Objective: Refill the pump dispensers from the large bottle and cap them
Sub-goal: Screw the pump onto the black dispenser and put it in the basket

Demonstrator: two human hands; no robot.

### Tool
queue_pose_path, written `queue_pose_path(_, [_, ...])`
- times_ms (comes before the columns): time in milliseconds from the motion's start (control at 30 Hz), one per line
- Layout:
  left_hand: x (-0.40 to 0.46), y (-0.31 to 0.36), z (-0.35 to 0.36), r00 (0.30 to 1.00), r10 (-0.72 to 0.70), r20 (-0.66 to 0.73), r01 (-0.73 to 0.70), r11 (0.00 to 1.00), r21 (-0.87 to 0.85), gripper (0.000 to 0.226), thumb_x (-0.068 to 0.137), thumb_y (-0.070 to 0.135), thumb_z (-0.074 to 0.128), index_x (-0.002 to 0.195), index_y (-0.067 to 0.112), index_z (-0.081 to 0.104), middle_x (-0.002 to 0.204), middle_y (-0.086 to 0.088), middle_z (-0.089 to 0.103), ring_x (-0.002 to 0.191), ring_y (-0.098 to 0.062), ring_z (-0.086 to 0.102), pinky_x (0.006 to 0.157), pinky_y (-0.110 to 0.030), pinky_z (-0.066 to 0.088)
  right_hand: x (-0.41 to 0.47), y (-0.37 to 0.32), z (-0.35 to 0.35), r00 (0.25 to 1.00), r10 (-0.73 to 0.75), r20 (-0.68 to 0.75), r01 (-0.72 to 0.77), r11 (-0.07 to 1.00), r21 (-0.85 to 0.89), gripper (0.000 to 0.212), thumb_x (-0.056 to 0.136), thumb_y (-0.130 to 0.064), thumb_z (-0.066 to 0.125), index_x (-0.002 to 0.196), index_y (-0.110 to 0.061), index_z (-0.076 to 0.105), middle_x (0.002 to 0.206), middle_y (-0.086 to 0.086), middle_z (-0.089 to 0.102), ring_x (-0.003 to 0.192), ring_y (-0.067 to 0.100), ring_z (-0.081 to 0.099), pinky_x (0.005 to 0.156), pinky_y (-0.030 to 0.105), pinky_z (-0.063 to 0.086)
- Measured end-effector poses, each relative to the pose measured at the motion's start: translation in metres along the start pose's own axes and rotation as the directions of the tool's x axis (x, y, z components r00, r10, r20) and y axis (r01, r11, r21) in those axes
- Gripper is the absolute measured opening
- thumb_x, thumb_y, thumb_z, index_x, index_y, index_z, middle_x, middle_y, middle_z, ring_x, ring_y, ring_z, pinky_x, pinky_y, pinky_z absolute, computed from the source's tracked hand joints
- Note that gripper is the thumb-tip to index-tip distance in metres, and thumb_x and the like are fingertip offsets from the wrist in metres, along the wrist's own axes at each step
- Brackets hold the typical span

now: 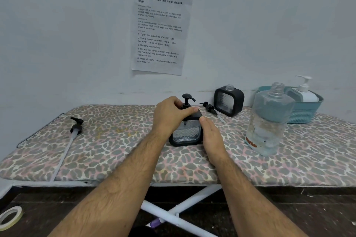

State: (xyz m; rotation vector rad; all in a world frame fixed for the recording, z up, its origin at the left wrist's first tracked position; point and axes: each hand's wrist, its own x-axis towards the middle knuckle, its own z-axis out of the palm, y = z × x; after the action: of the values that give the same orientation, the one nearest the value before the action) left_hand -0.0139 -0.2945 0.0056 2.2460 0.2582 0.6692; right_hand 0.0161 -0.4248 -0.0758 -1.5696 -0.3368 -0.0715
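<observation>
A black-framed square dispenser (186,132) stands mid-board with a black pump head (187,100) on its neck. My left hand (170,114) grips the collar of that pump from the left. My right hand (211,136) lies flat against the dispenser's right side and steadies it. A second black-framed dispenser (228,101) stands behind to the right, its neck uncapped. A loose black pump (210,108) lies beside it. The large clear bottle (268,119) stands uncapped at the right, partly filled with clear liquid.
A long pump with a white tube (74,132) lies at the board's left. A teal basket (306,109) at the back right holds a white pump dispenser (306,92). The leopard-print ironing board (115,150) meets the wall, where a paper sheet (160,27) hangs. A tape roll (9,217) lies on the floor.
</observation>
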Motion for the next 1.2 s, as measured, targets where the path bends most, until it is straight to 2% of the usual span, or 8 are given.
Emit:
queue_pose_path(233, [0.000,-0.005,0.001,1.000,0.011,-0.024,-0.013,0.994,-0.106,0.037,0.070,0.047,0.085,0.090,0.020,0.071,0.080,0.015,0.066,0.075,0.002,0.061,0.063,-0.013,0.041,0.000,0.002,0.000,1.000,-0.007,0.008,0.007,1.000,0.010,0.031,0.102,-0.047,0.041,0.120,-0.035,0.063,0.114,-0.015,0.068,0.109,0.004,0.061,0.103,0.039,0.047])
queue_pose_path(367, [0.000,-0.009,0.001,1.000,0.017,-0.002,-0.017,0.988,-0.152,0.028,0.074,0.042,0.084,0.090,0.023,0.072,0.080,0.016,0.067,0.077,0.004,0.062,0.064,-0.009,0.041,0.000,0.004,-0.001,1.000,-0.009,0.029,0.008,0.999,0.032,0.035,0.100,-0.052,0.043,0.122,-0.035,0.064,0.115,-0.014,0.069,0.110,0.005,0.063,0.103,0.040,0.048])
queue_pose_path(700, [0.006,-0.020,0.002,0.997,0.068,0.048,-0.057,0.979,-0.196,0.033,0.077,0.041,0.082,0.099,0.018,0.077,0.089,0.009,0.074,0.084,-0.003,0.069,0.072,-0.015,0.048,-0.002,0.002,-0.004,0.998,-0.016,0.053,0.010,0.994,0.111,0.033,0.102,-0.043,0.046,0.121,-0.027,0.067,0.113,-0.007,0.072,0.108,0.010,0.066,0.100,0.042,0.050])
queue_pose_path(1000, [0.017,-0.024,-0.002,0.986,0.122,0.114,-0.106,0.985,-0.136,0.037,0.077,0.041,0.082,0.102,0.014,0.077,0.094,0.006,0.075,0.089,-0.006,0.068,0.079,-0.020,0.050,0.000,0.004,-0.005,0.998,0.000,0.056,-0.006,0.994,0.107,0.033,0.102,-0.042,0.046,0.122,-0.024,0.067,0.113,-0.006,0.072,0.107,0.009,0.066,0.099,0.038,0.051])
queue_pose_path(1200, [0.018,-0.022,-0.005,0.979,0.121,0.166,-0.093,0.981,-0.168,0.026,0.078,0.038,0.082,0.095,0.019,0.076,0.088,0.009,0.075,0.087,-0.007,0.070,0.076,-0.020,0.049,0.002,0.005,-0.005,0.999,0.016,0.048,-0.020,0.995,0.101,0.033,0.101,-0.044,0.048,0.121,-0.025,0.067,0.112,-0.006,0.072,0.107,0.010,0.066,0.099,0.040,0.051])
